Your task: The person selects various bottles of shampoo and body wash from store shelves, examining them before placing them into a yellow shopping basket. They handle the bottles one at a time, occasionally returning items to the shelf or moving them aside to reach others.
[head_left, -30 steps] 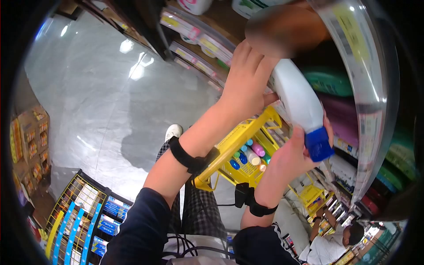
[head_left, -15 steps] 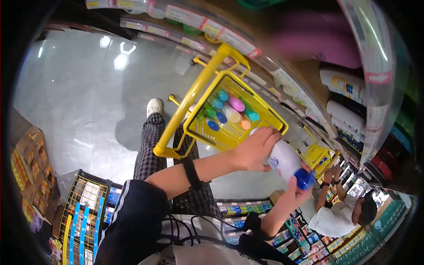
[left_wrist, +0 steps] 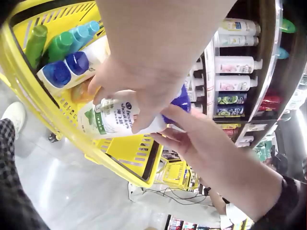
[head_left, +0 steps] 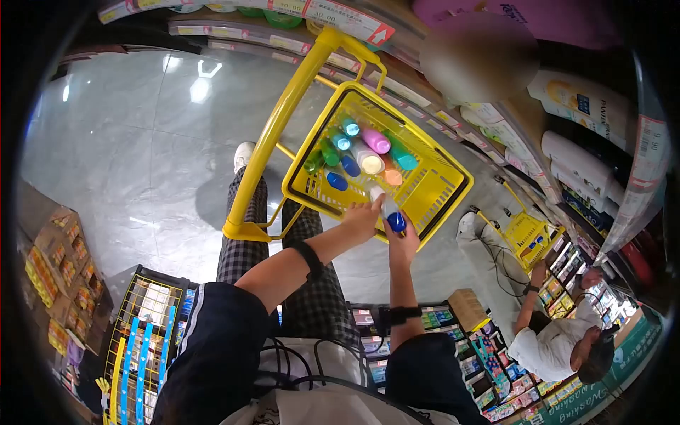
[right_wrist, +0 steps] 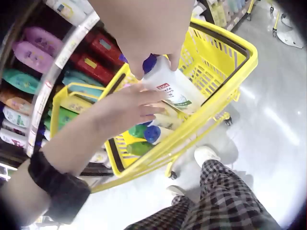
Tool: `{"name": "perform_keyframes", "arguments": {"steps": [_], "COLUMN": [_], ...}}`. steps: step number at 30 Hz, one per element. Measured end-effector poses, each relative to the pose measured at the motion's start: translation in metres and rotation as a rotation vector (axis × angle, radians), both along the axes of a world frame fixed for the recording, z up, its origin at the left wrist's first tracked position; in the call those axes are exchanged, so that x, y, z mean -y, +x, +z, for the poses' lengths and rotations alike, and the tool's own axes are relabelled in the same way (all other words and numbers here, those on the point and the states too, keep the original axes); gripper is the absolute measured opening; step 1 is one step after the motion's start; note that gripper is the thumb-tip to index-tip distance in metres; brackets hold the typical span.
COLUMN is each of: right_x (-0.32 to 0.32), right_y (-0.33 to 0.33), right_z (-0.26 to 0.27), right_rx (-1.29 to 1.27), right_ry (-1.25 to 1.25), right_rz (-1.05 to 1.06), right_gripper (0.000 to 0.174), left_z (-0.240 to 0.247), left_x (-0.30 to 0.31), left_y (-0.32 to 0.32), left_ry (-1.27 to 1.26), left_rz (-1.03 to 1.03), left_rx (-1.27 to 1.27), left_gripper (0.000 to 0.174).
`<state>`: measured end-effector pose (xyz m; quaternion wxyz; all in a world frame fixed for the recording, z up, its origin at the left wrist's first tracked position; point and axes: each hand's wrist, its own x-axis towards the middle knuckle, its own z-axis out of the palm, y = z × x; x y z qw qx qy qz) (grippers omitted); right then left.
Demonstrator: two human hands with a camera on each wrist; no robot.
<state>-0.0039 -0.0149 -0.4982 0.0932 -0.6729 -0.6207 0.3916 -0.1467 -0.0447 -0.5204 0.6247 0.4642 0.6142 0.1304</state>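
A white shampoo bottle [left_wrist: 112, 115] with a blue cap [head_left: 397, 222] and green leaf print lies tilted over the yellow basket [head_left: 433, 195], its base toward the inside. My left hand [head_left: 363, 218] holds the bottle's body, thumb on one side and fingers on the other. At the cap end, my right hand [head_left: 404, 244] grips it. Inside the basket stand several bottles: a pink one [head_left: 375, 140], green ones, light blue-topped ones and two with dark blue caps [left_wrist: 76, 62]. In the right wrist view, the held bottle [right_wrist: 165, 84] overlaps the basket's inside.
The basket's cart has a thick yellow handle [head_left: 273, 131]. Shelves [right_wrist: 67, 52] of bottles run along one side. Another person [head_left: 549, 343] crouches at the right near a second yellow cart [head_left: 520, 234]. A yellow wire rack [head_left: 145, 319] stands at the lower left.
Both hands have brought the shampoo bottle from beside the shelf, down and leftward in the head view, over the basket. The basket and cart have come fully into view.
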Motion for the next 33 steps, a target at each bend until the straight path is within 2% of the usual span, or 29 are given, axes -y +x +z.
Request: {"name": "perform_keyframes", "arguments": {"steps": [4,7,9,11,13,15,16,18,20,23,26,28,31,32,33], "right_x": [-0.013,-0.016,-0.010,-0.005,-0.001,0.001,0.001,0.002,-0.001,0.006,0.008,0.004,-0.002,0.006,0.007], "right_y": [-0.017,-0.025,-0.027,-0.038,-0.052,-0.065,-0.071,-0.068,-0.075,-0.093,-0.112,-0.138,-0.186,-0.224,-0.248], "right_z": [-0.029,-0.043,-0.055,-0.058,-0.057,-0.052,-0.051,-0.047,-0.047,-0.037,-0.024,0.000,0.034,0.064,0.074], "right_rx": [0.037,0.287,0.312,0.327,0.339,0.430,0.511,0.385,0.343,0.379,0.411,0.428,0.033,-0.087,-0.109], "right_ry": [-0.021,-0.064,0.006,0.072,0.114,0.023,-0.039,-0.038,-0.009,0.077,0.209,0.356,0.484,0.396,0.441], "right_rz": [0.114,0.240,0.316,0.343,0.365,0.329,0.296,0.380,0.371,0.216,0.116,0.142,0.172,0.174,0.233], "right_gripper": [0.042,0.046,0.042,0.040,0.039,0.037,0.036,0.037,0.039,0.042,0.043,0.042,0.036,0.032,0.033], "left_z": [-0.019,-0.024,-0.016,-0.027,-0.016,0.000,0.001,0.014,0.064,0.071,0.106,0.104,0.112,0.111,0.109], "left_x": [0.018,0.022,0.024,0.035,0.032,0.029,0.028,0.030,0.030,0.042,0.050,0.059,0.076,0.082,0.088], "left_y": [-0.001,-0.008,-0.017,-0.006,-0.021,-0.039,-0.039,-0.062,-0.099,-0.123,-0.179,-0.196,-0.241,-0.252,-0.258], "left_ry": [-0.066,-0.141,-0.205,-0.005,-0.043,0.013,0.079,0.206,0.324,0.546,0.490,0.578,0.576,0.600,0.627], "left_rz": [0.040,0.092,0.145,0.274,0.260,0.186,0.217,0.222,0.171,0.317,0.558,0.712,0.842,0.871,0.901], "left_rx": [-0.052,-0.016,-0.002,-0.088,0.014,-0.022,-0.031,-0.049,-0.056,-0.060,0.089,0.130,0.199,0.183,0.172], "left_gripper": [0.085,0.085,0.086,0.086,0.071,0.049,0.042,0.034,0.030,0.034,0.039,0.043,0.044,0.043,0.043]}}
